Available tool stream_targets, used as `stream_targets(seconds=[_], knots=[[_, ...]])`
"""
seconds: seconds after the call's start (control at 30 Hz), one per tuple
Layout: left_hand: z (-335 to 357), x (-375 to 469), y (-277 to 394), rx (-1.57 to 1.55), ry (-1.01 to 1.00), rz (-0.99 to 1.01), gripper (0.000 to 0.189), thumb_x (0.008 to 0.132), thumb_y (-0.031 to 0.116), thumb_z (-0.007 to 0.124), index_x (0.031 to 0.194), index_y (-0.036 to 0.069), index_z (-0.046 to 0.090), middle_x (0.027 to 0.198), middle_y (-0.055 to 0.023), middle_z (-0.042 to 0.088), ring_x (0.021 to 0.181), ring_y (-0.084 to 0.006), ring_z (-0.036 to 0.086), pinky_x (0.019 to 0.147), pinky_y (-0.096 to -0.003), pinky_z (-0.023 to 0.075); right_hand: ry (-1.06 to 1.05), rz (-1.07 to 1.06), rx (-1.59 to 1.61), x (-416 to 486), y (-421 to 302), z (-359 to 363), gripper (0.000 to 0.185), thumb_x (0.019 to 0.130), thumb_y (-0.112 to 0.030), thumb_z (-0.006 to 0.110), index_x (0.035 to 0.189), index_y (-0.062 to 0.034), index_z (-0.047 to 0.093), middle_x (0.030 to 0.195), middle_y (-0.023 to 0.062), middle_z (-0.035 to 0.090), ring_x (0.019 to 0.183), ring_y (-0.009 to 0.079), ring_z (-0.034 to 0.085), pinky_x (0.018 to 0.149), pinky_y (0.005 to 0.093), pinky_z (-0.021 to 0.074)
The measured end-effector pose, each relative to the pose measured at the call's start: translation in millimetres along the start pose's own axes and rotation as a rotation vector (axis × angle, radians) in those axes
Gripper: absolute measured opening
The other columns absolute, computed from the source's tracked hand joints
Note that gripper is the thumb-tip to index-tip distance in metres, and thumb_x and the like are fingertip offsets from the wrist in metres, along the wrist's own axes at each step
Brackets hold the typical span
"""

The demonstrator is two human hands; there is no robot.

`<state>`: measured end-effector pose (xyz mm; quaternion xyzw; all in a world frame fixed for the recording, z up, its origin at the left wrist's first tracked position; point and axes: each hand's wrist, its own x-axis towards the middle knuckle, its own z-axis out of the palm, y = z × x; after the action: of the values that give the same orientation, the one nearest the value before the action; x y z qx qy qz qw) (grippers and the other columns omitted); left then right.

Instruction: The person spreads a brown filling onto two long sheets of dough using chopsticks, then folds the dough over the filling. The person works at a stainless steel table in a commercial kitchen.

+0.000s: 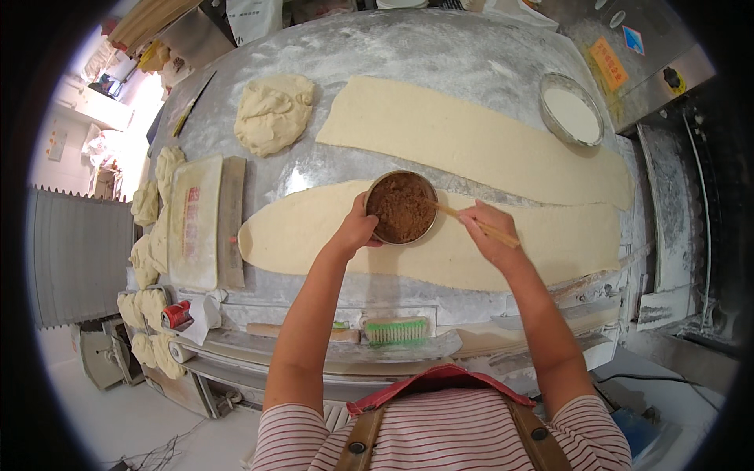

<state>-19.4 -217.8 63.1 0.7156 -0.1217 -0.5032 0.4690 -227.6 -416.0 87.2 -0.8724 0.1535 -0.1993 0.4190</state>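
My left hand point(355, 226) grips the left rim of a round metal bowl point(437, 221) that holds a brown, crumbly paste point(400, 206). Between the fingers of my right hand point(490, 229) are wooden chopsticks point(498, 234), their tips in the paste at the bowl's right side. Under the bowl a long rolled-out sheet of dough point(300, 226) lies across the floured metal table point(400, 41). Beyond it lies a second long dough sheet point(424, 120). An uneven lump of dough point(274, 112) rests to that sheet's left.
A bowl of white powder point(570, 115) stands at the far right. On the left are a plastic tray point(194, 224), several dough pieces point(144, 203) and a long blade point(194, 103). A green-bristled brush point(396, 331), a wooden rolling pin point(263, 329) and a red can point(176, 314) lie along the near edge.
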Motion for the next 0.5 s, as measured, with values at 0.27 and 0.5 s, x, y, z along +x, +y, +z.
stream_targets(seconds=[0.27,0.5], knots=[[0.3,1.1,-10.7,-0.029,0.011,0.063,0.074,0.081,0.0,0.038,0.151,0.014,0.021,0.139,-0.0169,0.046,0.115,-0.0315,0.06,0.078,-0.0424,0.061,0.104,0.14,0.193,-35.5,-6.1,32.0,0.004,0.089,-0.004,0.066,0.09,-0.001,0.068,0.076,0.0129,0.066,0.067,0.024,0.063,0.097,0.042,0.0505],[-3.3,11.2,-14.8,0.098,0.178,0.294,0.069,0.084,-0.008,0.037,0.148,0.015,0.029,0.133,-0.0191,0.053,0.109,-0.0323,0.061,0.082,-0.0394,0.0583,-0.014,0.003,0.153,9.4,-20.1,8.4,0.007,0.089,-0.007,0.068,0.092,-0.0007,0.069,0.08,0.012,0.068,0.071,0.0257,0.063,0.109,0.0444,0.0429]])
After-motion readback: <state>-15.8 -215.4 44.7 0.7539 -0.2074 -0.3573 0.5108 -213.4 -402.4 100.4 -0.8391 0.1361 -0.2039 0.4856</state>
